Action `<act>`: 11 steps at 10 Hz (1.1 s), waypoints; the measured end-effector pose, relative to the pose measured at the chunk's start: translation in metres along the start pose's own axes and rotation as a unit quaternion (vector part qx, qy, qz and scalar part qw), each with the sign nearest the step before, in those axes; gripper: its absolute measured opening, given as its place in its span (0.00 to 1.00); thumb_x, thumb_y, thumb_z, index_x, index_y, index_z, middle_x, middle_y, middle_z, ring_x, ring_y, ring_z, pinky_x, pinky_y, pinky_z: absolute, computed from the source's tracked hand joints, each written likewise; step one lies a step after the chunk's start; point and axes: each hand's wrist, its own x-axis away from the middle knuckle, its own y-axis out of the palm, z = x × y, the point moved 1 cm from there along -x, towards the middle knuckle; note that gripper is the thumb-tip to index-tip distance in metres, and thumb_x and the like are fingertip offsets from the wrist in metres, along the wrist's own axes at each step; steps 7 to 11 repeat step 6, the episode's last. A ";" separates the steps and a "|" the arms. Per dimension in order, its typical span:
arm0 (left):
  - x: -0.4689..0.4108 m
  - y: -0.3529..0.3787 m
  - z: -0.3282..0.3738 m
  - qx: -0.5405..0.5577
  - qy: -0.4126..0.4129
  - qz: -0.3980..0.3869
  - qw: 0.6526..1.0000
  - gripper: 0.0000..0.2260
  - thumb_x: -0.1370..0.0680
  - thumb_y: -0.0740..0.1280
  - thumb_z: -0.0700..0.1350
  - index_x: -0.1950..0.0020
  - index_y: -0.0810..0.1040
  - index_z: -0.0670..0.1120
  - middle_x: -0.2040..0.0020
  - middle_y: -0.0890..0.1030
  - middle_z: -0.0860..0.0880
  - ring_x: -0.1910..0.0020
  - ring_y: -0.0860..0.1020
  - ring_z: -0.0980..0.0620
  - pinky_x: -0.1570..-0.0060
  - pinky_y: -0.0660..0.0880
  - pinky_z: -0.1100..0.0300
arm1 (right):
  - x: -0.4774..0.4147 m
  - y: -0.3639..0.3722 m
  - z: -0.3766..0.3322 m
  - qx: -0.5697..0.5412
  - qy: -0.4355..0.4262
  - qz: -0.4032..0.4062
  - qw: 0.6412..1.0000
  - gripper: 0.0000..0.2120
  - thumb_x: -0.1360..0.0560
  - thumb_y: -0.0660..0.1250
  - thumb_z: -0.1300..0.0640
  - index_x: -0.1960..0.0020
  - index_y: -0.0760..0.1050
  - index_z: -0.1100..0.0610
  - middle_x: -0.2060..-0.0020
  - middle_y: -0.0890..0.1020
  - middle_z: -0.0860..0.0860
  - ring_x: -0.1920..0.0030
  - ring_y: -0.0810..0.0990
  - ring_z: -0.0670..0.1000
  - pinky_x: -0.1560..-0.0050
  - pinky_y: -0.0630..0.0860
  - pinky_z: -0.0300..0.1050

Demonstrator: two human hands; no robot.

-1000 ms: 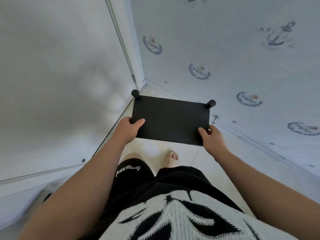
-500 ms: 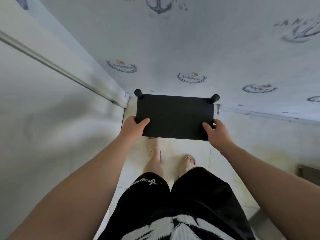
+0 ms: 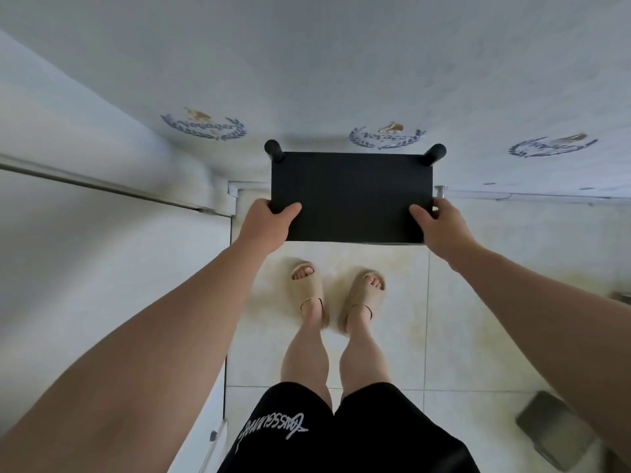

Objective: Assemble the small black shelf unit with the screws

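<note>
1. Watching from my end, the nearest worry is the feet. The slippers (image 3: 309, 288) stand on the floor (image 3: 478, 302) almost under the near edge of the shelf unit (image 3: 351, 196), which hangs in the air with nothing beneath it. If either grip slips, I judge it lands on toes or tiles.
2. Both grips sit at the near corners only, so most of the panel reaches out past them. I'd expect the far edge to dip and lever the panel off the thumbs if the hold loosens.
3. Farther out, the left post (image 3: 274, 150) and right post (image 3: 433, 154) show at the far corners, close to the wall (image 3: 341, 63). A push forward could knock them against it. I can see no screws, so I cannot tell how firmly they sit.
4. A small metal fitting (image 3: 440, 189) at the foot of the wall shows just past the unit's right edge and could snag it on the way down.
5. The left hand (image 3: 269, 223) clamps the near-left corner, with its thumb flat on the top face and its fingers hidden underneath.
6. The right hand (image 3: 440, 230) grips the near-right corner the same way.
7. The unit stretches away from both hands toward the wall, and its far corners are untouched.
</note>
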 end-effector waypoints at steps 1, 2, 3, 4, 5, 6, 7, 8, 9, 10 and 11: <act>-0.005 0.005 0.005 0.001 0.016 0.008 1.000 0.22 0.23 0.68 0.59 0.38 0.77 0.43 0.47 0.81 0.49 0.54 0.78 0.54 0.64 0.71 0.63 | -0.008 -0.002 0.002 0.008 -0.011 0.006 1.000 0.22 0.20 0.64 0.41 0.31 0.71 0.52 0.49 0.79 0.48 0.54 0.79 0.49 0.60 0.72 0.44; -0.006 0.007 0.009 0.017 0.012 0.018 1.000 0.22 0.23 0.69 0.58 0.38 0.77 0.43 0.46 0.81 0.48 0.53 0.79 0.51 0.63 0.72 0.62 | -0.014 -0.004 -0.003 -0.001 -0.019 0.013 1.000 0.22 0.20 0.64 0.41 0.31 0.70 0.52 0.48 0.79 0.49 0.52 0.79 0.51 0.57 0.72 0.46; -0.007 0.008 0.013 0.023 0.009 0.018 1.000 0.23 0.23 0.68 0.59 0.38 0.77 0.43 0.47 0.81 0.48 0.53 0.79 0.51 0.64 0.71 0.61 | -0.019 -0.007 -0.008 -0.007 -0.023 0.011 1.000 0.23 0.20 0.64 0.40 0.30 0.70 0.51 0.47 0.79 0.48 0.54 0.79 0.47 0.58 0.74 0.46; -0.003 0.006 0.018 0.017 0.005 0.016 1.000 0.23 0.23 0.68 0.60 0.37 0.76 0.44 0.46 0.81 0.48 0.51 0.79 0.50 0.64 0.70 0.62 | -0.016 -0.009 -0.011 -0.008 -0.023 0.002 1.000 0.24 0.20 0.63 0.40 0.29 0.69 0.51 0.46 0.79 0.49 0.53 0.79 0.47 0.59 0.75 0.45; 0.001 0.002 0.021 0.004 0.014 0.013 1.000 0.24 0.22 0.68 0.59 0.32 0.72 0.45 0.42 0.79 0.49 0.46 0.78 0.48 0.62 0.70 0.63 | -0.008 -0.011 -0.014 -0.012 -0.017 -0.001 1.000 0.25 0.19 0.61 0.40 0.26 0.67 0.50 0.41 0.80 0.50 0.48 0.80 0.53 0.52 0.77 0.49; 0.016 -0.005 0.031 -0.030 0.022 0.018 0.999 0.28 0.21 0.67 0.59 0.27 0.66 0.47 0.36 0.77 0.48 0.44 0.77 0.48 0.56 0.73 0.59 | 0.008 -0.020 -0.023 0.009 -0.017 0.007 1.000 0.28 0.18 0.59 0.41 0.22 0.61 0.49 0.31 0.75 0.51 0.35 0.76 0.56 0.37 0.76 0.56; 0.016 -0.005 0.031 -0.030 0.022 0.018 0.999 0.28 0.21 0.67 0.59 0.27 0.66 0.47 0.36 0.77 0.48 0.44 0.77 0.48 0.56 0.73 0.59 | 0.008 -0.020 -0.023 0.009 -0.017 0.007 1.000 0.28 0.18 0.59 0.41 0.22 0.61 0.49 0.31 0.75 0.51 0.35 0.76 0.56 0.37 0.76 0.56; 0.016 -0.005 0.031 -0.030 0.022 0.018 0.999 0.28 0.21 0.67 0.59 0.27 0.66 0.47 0.36 0.77 0.48 0.44 0.77 0.48 0.56 0.73 0.59 | 0.008 -0.020 -0.023 0.009 -0.017 0.007 1.000 0.28 0.18 0.59 0.41 0.22 0.61 0.49 0.31 0.75 0.51 0.35 0.76 0.56 0.37 0.76 0.56; 0.016 -0.005 0.031 -0.030 0.022 0.018 0.999 0.28 0.21 0.67 0.59 0.27 0.66 0.47 0.36 0.77 0.48 0.44 0.77 0.48 0.56 0.73 0.59 | 0.008 -0.020 -0.023 0.009 -0.017 0.007 1.000 0.28 0.18 0.59 0.41 0.22 0.61 0.49 0.31 0.75 0.51 0.35 0.76 0.56 0.37 0.76 0.56; 0.016 -0.005 0.031 -0.030 0.022 0.018 0.999 0.28 0.21 0.67 0.59 0.27 0.66 0.47 0.36 0.77 0.48 0.44 0.77 0.48 0.56 0.73 0.59 | 0.008 -0.020 -0.023 0.009 -0.017 0.007 1.000 0.28 0.18 0.59 0.41 0.22 0.61 0.49 0.31 0.75 0.51 0.35 0.76 0.56 0.37 0.76 0.56; 0.016 -0.005 0.031 -0.030 0.022 0.018 0.999 0.28 0.21 0.67 0.59 0.27 0.66 0.47 0.36 0.77 0.48 0.44 0.77 0.48 0.56 0.73 0.59 | 0.008 -0.020 -0.023 0.009 -0.017 0.007 1.000 0.28 0.18 0.59 0.41 0.22 0.61 0.49 0.31 0.75 0.51 0.35 0.76 0.56 0.37 0.76 0.56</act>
